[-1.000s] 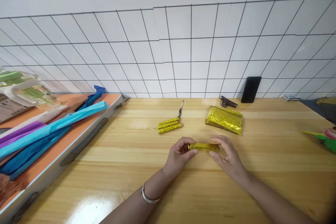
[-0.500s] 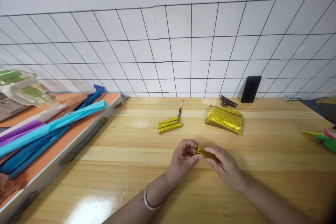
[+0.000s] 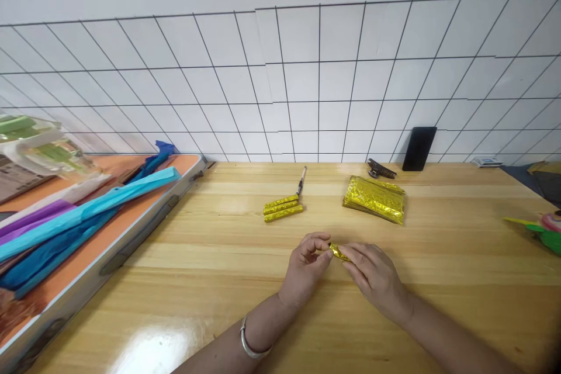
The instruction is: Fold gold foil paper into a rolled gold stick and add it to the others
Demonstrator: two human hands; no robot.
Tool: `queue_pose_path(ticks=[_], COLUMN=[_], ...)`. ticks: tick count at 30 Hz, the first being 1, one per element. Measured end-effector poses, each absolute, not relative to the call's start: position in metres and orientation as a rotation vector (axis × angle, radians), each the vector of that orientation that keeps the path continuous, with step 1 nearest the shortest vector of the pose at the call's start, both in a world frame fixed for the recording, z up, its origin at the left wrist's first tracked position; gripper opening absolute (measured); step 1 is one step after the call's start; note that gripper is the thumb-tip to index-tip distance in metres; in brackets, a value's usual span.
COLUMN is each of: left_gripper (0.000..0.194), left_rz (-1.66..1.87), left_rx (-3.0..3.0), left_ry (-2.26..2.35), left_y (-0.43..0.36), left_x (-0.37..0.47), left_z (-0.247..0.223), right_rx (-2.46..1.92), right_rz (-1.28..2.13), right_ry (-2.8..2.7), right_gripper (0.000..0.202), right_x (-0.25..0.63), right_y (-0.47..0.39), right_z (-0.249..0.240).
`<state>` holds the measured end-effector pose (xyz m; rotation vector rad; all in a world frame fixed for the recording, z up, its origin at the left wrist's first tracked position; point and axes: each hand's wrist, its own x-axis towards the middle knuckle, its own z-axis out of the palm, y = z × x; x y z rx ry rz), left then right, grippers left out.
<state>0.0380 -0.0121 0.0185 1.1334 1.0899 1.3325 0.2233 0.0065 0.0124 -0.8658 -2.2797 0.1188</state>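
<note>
Between my two hands is a small roll of gold foil paper (image 3: 338, 252), tilted down to the right. My left hand (image 3: 307, 266) pinches its left end with thumb and fingers. My right hand (image 3: 374, 277) closes over the other end and hides much of it. Beyond my hands lie several finished-looking gold foil rolls (image 3: 283, 208), side by side. To their right rests a flat stack of gold foil sheets (image 3: 374, 200), slightly fanned. A pen (image 3: 301, 181) touches or nearly touches the far side of the rolls.
A black stapler-like tool (image 3: 380, 169) lies behind the stack. Against the tiled wall leans a dark phone-like slab (image 3: 419, 149). At the left, an orange-topped case (image 3: 184, 165) carries blue and purple crepe paper (image 3: 131, 191). A green and pink object (image 3: 550, 234) sits at the right edge.
The foil in my hands has become a tighter, narrower roll, with less of it showing. My right fingers have moved slightly left over it. Everything else stays put.
</note>
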Motion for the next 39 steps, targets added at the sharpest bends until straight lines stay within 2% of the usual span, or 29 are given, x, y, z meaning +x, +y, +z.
queue_pose_path(ticks=[10, 20, 30, 39], left_gripper=[0.013, 0.026, 0.035, 0.034], left_rz=[1.324, 1.306, 1.335, 1.321], left_rx=[0.935, 0.988, 1.059, 1.076], left_ry=[1.029, 0.805, 0.743, 0.768], left_y=[-0.015, -0.01, -0.009, -0.008], left_x=[0.038, 0.041, 0.043, 0.041], left_z=[0.018, 0.012, 0.011, 0.012], right_rx=[-0.795, -0.868, -0.866, -0.841], right_rz=[-0.088, 0.156, 0.184, 0.203], right_ry=[-2.436, -2.219, -2.207, -2.182], right_gripper=[0.042, 0.041, 0.04, 0.039], right_x=[0.217, 0.22, 0.216, 0.216], right_y=[0.0, 0.004, -0.001, -0.002], right_z=[0.013, 0.009, 0.009, 0.01])
